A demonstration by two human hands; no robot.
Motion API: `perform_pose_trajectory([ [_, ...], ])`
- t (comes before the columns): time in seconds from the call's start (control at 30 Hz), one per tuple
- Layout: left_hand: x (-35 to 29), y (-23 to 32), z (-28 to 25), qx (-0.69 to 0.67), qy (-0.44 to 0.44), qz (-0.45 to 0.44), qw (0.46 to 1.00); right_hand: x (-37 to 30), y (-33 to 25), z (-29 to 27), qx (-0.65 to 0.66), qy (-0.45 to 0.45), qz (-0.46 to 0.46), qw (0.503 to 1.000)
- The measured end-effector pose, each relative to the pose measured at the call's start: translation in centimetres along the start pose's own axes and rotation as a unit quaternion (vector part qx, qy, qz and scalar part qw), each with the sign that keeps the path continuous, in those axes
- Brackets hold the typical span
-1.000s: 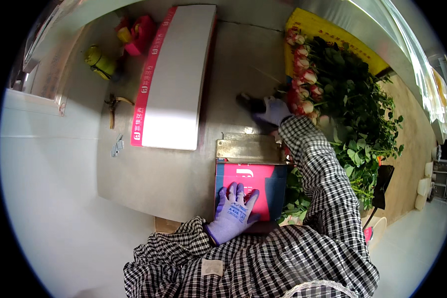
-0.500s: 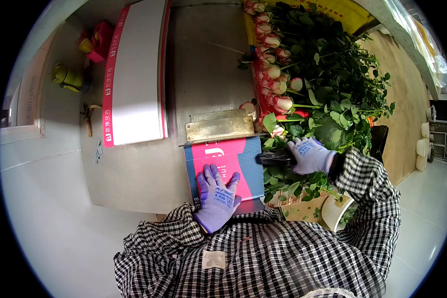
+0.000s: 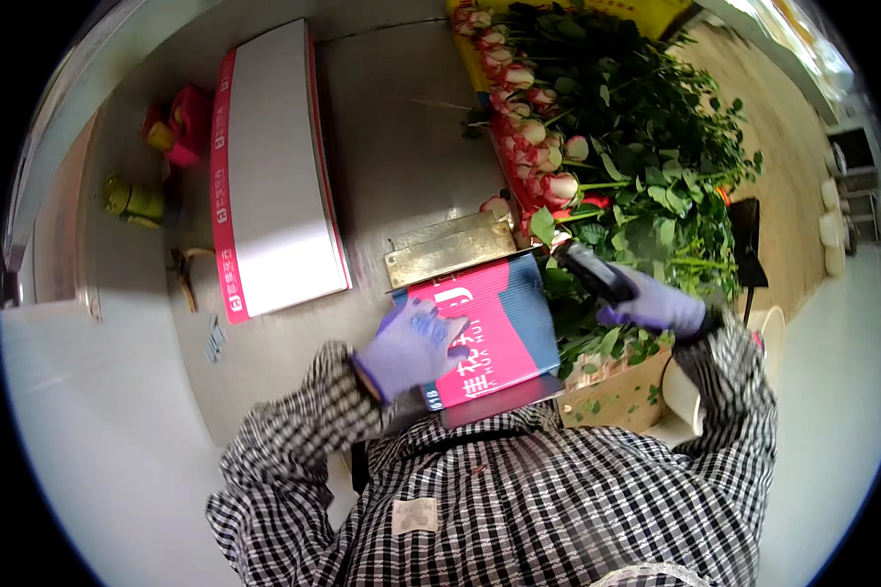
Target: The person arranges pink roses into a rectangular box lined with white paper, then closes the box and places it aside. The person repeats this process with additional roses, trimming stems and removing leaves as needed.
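Note:
A pink and dark-blue corrugated cardboard sheet (image 3: 504,328) lies in front of me, its far edge against an upright metal plate (image 3: 450,252). My left hand (image 3: 413,344), in a light purple glove, is laid over the sheet's left part with its fingers apart. My gloved right hand (image 3: 656,301) is closed around a black stapler (image 3: 602,274), raised beside the sheet's right edge and over rose leaves. Pink-and-white roses (image 3: 533,161) lie in a row beyond it, stems and foliage (image 3: 646,117) toward the right.
A stack of white sheets with pink borders (image 3: 274,176) lies at the left of the metal table (image 3: 382,117). Beyond its left side are a yellow-green bottle (image 3: 137,202) and a pink container (image 3: 188,125). A white bucket (image 3: 683,391) stands low at the right.
My right hand has lifted the stapler away from the sheet's right edge, its tip now pointing farther up. My left hand has shifted up and left on the sheet. The whole view has tilted.

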State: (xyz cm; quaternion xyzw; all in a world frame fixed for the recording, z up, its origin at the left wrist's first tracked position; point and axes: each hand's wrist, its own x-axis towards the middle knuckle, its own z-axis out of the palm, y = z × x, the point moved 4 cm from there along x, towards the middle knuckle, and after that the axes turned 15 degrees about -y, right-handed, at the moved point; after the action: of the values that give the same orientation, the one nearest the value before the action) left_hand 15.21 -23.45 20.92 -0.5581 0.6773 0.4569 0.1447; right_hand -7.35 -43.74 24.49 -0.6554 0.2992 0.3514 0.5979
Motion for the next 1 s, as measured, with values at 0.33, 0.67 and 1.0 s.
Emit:
perform_pose_trajectory([
  [0.33,5.1,-1.4,-4.8,0.192,-0.236,0.157,0.940,15.7,-7.5,30.3,0.472,0.139,-0.167,0.854],
  [0.67,4.1,-1.9,-4.0,0.188,-0.214,0.181,0.941,21.3,-9.8,31.4,0.494,0.360,-0.155,0.776],
  [1.0,0.8,-8.4,11.7,-0.652,-0.080,0.097,0.747,-1.9,9.5,36.2,0.439,0.315,0.042,0.840],
])
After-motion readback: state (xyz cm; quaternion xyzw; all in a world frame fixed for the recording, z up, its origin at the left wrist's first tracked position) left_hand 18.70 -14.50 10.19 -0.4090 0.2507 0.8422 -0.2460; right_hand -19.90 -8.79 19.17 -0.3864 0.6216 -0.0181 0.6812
